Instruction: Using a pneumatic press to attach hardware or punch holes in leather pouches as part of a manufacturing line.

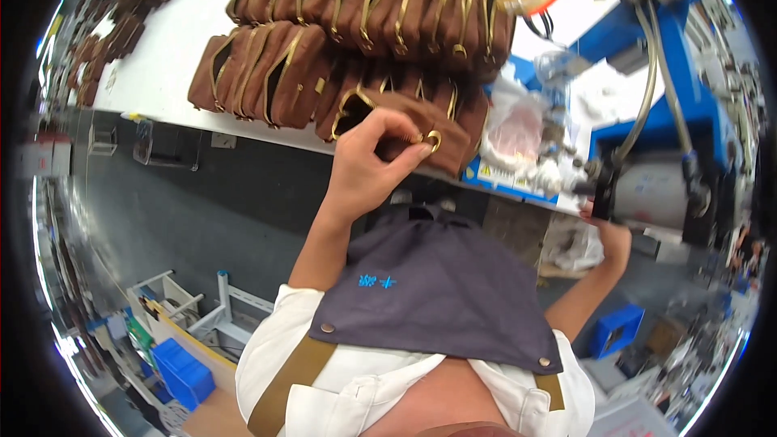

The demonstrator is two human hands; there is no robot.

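Lying at the near edge of the white table (162, 73), in front of two rows of matching pouches (356, 16), the brown pouch (405, 125) is running its long axis left to right, ring end pointing right. The left hand (368, 166) is nearer, reaching from below, fingers (409, 154) pinching together by the gold ring (435, 141). The right hand (611, 235) is sitting well apart under the blue machine (672, 97), its fingers hidden, so grip cannot be told.

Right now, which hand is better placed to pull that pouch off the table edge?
Left, probably. The left hand already pinches the gold ring on the nearest brown pouch; the right hand is off by the blue machine.
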